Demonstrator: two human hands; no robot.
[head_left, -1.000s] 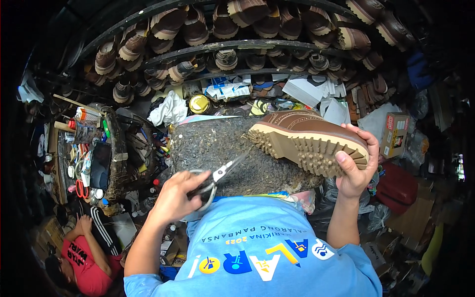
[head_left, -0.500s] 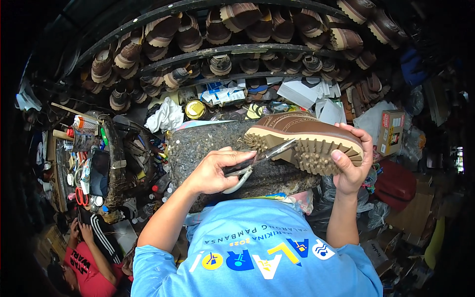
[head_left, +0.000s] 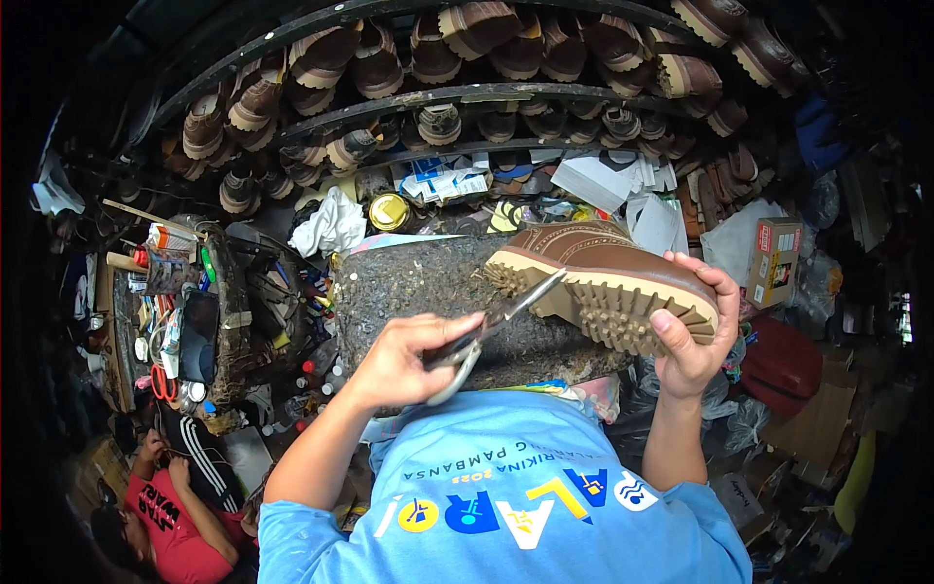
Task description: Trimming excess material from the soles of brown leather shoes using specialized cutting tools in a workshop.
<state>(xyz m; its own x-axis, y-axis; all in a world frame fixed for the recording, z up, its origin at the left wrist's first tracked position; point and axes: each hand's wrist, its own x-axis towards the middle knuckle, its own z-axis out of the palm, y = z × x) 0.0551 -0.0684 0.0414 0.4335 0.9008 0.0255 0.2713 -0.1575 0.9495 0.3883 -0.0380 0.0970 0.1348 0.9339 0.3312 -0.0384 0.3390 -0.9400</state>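
My right hand [head_left: 696, 336] grips a brown leather shoe [head_left: 623, 255] by one end, thumb pressed on the sole. The shoe is tipped so its cream edge and lugged tan sole [head_left: 623, 316] face me. In my left hand [head_left: 399, 362] is a pair of scissors [head_left: 522, 302], fingers closed round the handles. The blades point up and right, their tips at the cream edge near the middle of the shoe. Whether they touch it I cannot tell. Beneath both lies a dark, crusted work block [head_left: 409, 282].
Racks ahead hold several brown shoes [head_left: 443, 127]. Behind the block are a yellow-lidded can [head_left: 389, 211], a white cloth [head_left: 331, 224] and white papers [head_left: 593, 180]. A tool tray [head_left: 229, 360] stands left; a person in red [head_left: 180, 516] sits lower left. A red bag [head_left: 778, 365] lies right.
My left hand has drawn back a little, down and left, with the scissors. The shoe has stayed in my right hand, nearly in place.
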